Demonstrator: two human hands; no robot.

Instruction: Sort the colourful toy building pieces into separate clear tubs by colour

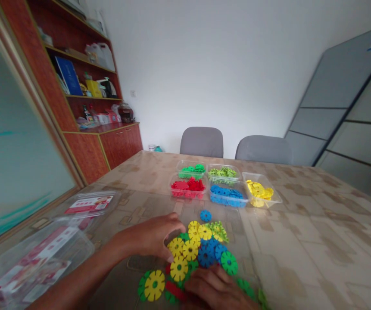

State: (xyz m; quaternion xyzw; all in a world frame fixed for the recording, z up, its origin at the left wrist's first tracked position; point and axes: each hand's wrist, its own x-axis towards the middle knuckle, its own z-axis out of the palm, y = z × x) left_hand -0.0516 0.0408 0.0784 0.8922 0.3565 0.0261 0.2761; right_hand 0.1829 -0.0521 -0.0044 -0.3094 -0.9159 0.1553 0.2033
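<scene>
A mixed pile of flat, notched plastic discs lies on the table in front of me. Yellow discs point(190, 250), blue discs point(206, 255) and a green disc point(229, 262) overlap in it, with light-green pieces point(219, 230) at its far side. My left hand point(159, 234) is at the pile's left edge, thumb and fingers apart and curved around the nearest yellow discs. Over the near side lies my right hand point(209, 286), fingers bent and close together. Its fingertips hide what is under them; a red piece point(176, 291) shows beside them.
Clear boxes stand behind the pile, sorted by colour: green point(191, 171), red point(188, 188), light green point(223, 173), blue point(229, 196) and yellow point(260, 192). A single blue disc point(205, 215) lies before them. Clear plastic containers point(43, 262) with labels are at left. Two grey chairs point(201, 141) stand beyond.
</scene>
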